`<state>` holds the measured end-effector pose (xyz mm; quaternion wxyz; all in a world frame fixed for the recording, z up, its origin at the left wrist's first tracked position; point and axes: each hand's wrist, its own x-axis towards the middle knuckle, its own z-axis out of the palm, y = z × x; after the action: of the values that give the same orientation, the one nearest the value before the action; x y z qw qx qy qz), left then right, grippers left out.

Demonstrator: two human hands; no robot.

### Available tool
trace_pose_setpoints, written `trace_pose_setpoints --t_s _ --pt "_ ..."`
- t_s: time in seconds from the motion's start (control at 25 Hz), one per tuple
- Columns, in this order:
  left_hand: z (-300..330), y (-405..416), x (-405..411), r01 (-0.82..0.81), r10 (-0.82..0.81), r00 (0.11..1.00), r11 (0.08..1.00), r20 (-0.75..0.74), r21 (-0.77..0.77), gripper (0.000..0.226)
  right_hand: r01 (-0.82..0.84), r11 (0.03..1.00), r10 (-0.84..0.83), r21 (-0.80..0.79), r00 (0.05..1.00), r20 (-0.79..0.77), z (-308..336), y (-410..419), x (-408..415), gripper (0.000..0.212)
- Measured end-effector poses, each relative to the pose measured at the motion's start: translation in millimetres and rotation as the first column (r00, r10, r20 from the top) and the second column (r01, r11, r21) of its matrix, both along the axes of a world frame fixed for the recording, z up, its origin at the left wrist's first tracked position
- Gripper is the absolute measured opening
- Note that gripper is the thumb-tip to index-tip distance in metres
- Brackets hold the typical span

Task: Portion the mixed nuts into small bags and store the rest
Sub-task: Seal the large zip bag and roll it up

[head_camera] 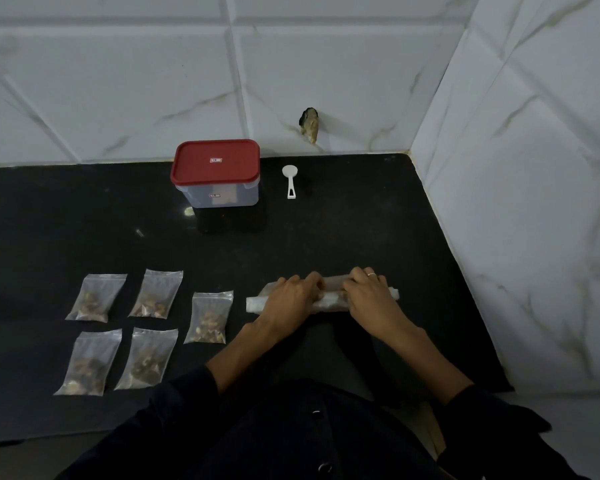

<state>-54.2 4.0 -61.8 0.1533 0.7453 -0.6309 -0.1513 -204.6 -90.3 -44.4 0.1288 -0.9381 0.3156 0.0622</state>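
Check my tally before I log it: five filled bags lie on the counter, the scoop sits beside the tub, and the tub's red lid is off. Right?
Not quite: the head view shows the red lid on the tub, closed. The rest stands: five filled bags lie on the counter, and the scoop sits beside the tub.

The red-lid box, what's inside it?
The box has clear walls, but only a pale shape and a label show through. The red lid is on, covering the top, so its contents cannot be told.

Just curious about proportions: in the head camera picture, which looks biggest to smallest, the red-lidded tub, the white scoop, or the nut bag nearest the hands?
1. Clear plastic tub with red lid
2. Small clear bag of nuts, though nearer the camera, so less sure
3. White plastic scoop
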Motion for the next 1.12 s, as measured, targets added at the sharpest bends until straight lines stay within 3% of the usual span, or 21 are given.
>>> trace_pose_setpoints --t_s 0.2,0.32,0.52,0.64,0.92,1.12 --pt "-0.2 6.8 4.7 0.102 -0.1 0.993 0.994 0.064 -0.028 0.036 0.021 0.999 -0.016 0.043 0.994 -0.109 -4.4 -3.1 9.3 0.025" --pt "-6.5 5.8 5.2 0.147 -0.139 0.973 0.989 0.183 -0.033 0.029 0.026 0.996 -0.016 0.084 0.992 -0.125 -4.7 -5.0 13.6 0.029" --pt "-11.0 0.0 8.9 0.07 -0.067 0.992 0.997 0.104 -0.024 0.027 0.0 0.995 -0.014 0.1 0.99 0.139 -6.6 -5.0 4.6 0.025" --pt "-18.3 -1.6 10.6 -0.006 0.006 0.999 1.0 0.031 -0.023 0.036 -0.099 0.991 0.074 0.094 0.969 0.236 -11.0 2.1 -2.6 0.035" --pt "-25.2 -9.2 12.8 -0.055 0.055 0.999 0.998 0.003 0.028 0.074 -0.208 0.976 0.209 -0.07 0.978 0.01 -51.9 10.5 -4.9 0.06" --pt "-29.7 -2.2 17.4 -0.014 0.014 0.996 1.0 0.092 0.006 0.075 -0.225 0.968 0.221 -0.113 0.974 -0.041 -56.5 12.1 -4.1 0.063"
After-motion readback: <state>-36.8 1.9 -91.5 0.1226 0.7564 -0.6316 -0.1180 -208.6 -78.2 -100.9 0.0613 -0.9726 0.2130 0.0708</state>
